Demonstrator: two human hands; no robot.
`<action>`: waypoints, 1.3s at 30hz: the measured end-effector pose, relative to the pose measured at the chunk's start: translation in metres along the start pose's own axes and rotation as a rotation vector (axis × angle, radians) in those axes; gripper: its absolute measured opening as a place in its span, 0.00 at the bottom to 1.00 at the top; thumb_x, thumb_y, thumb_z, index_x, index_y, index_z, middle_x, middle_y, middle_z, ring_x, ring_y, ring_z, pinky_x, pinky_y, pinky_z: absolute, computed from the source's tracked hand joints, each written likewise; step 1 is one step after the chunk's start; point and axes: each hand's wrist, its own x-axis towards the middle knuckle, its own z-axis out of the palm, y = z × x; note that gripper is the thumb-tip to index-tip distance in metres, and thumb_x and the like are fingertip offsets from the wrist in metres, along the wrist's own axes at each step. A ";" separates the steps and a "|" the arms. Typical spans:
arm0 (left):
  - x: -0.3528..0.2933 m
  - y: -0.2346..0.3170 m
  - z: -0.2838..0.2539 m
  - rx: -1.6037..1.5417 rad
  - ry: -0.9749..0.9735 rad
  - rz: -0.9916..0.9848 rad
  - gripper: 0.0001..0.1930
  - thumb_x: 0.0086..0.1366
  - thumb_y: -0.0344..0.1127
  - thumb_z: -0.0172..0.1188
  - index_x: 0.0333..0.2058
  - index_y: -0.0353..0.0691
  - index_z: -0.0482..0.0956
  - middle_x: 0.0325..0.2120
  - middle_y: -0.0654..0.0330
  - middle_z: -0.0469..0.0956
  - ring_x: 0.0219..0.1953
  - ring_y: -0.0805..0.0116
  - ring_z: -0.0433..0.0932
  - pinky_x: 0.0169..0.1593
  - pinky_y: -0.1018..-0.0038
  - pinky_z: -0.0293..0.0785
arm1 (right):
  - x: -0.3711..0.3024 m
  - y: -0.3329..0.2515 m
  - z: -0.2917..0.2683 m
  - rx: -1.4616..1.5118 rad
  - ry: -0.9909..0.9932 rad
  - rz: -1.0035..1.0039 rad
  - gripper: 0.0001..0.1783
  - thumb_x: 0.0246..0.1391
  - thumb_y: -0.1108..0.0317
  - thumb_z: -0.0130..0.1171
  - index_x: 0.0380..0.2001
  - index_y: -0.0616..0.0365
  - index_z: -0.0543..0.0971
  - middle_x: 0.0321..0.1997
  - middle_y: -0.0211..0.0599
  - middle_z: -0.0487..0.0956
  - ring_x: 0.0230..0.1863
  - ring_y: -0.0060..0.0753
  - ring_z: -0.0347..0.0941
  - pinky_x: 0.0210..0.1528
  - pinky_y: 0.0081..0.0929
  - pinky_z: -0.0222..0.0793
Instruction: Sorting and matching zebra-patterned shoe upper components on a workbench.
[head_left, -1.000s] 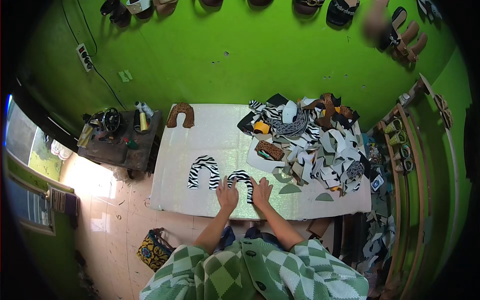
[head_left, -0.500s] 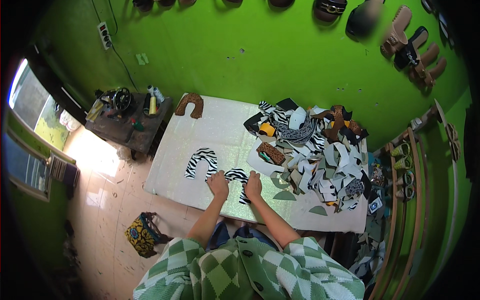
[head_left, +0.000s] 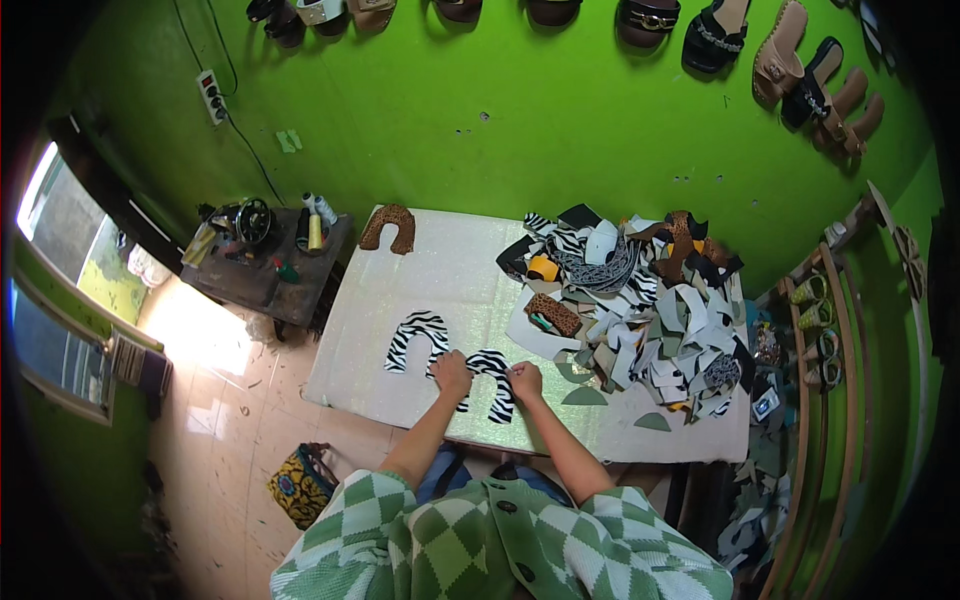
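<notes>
In the head view, reading the clock from between your hands with the green wall [head_left: 400, 130] at twelve, a patterned bag [head_left: 302, 487] sits on the floor at eight o'clock, its contents hidden from you. The wooden rack [head_left: 851, 400] at three holds green sandals [head_left: 811, 302]. At two, a loose heap of scraps [head_left: 690, 330] covers the table's far right, with a spotted brown bundle [head_left: 553, 315] at its near side. The zebra-print arch you are handling [head_left: 501, 392] lies on the pale table [head_left: 345, 350] right before you, legs toward six, between your hands. Your left hand [head_left: 453, 374] bends its fingers down over the arch's left side; you cannot tell whether they grip or only press. Your right hand [head_left: 525, 382] has its fingers curled in at the outer right edge; whether they pinch it, you cannot tell. A second zebra-print arch [head_left: 417, 322] lies just beside your left hand at ten, and a brown spotted arch [head_left: 390, 216] rests near the far left corner at eleven. Bare tabletop stretches between those two and on toward the left edge at nine. The near edge runs close below the legs at six; two half-moon pieces [head_left: 585, 397] lie around three.
</notes>
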 end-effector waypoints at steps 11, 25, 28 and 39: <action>0.040 -0.046 -0.026 -0.628 -0.270 0.121 0.13 0.52 0.42 0.64 0.32 0.39 0.79 0.28 0.56 0.80 0.33 0.63 0.79 0.38 0.71 0.73 | -0.003 -0.035 -0.010 0.469 0.001 0.286 0.07 0.46 0.70 0.62 0.26 0.63 0.81 0.23 0.30 0.78 0.23 0.16 0.69 0.27 0.17 0.66; 0.130 -0.166 -0.058 -0.667 -0.196 0.057 0.10 0.52 0.41 0.62 0.31 0.45 0.80 0.28 0.63 0.81 0.33 0.70 0.79 0.37 0.74 0.73 | 0.035 -0.128 0.098 0.292 0.063 0.068 0.05 0.41 0.70 0.65 0.23 0.59 0.81 0.22 0.31 0.80 0.23 0.19 0.73 0.29 0.19 0.69; 0.131 -0.165 -0.056 -0.597 -0.139 0.091 0.08 0.52 0.41 0.62 0.31 0.46 0.80 0.28 0.63 0.81 0.33 0.68 0.80 0.37 0.73 0.74 | 0.040 -0.128 0.112 0.260 0.126 0.068 0.05 0.41 0.70 0.65 0.23 0.59 0.81 0.22 0.32 0.79 0.23 0.21 0.73 0.30 0.20 0.69; 0.125 -0.161 -0.069 -0.437 0.034 0.194 0.11 0.53 0.34 0.61 0.37 0.44 0.77 0.35 0.59 0.78 0.39 0.61 0.77 0.43 0.69 0.72 | 0.028 -0.144 0.114 0.094 0.197 -0.150 0.13 0.45 0.72 0.62 0.38 0.56 0.75 0.26 0.34 0.74 0.27 0.27 0.71 0.33 0.23 0.68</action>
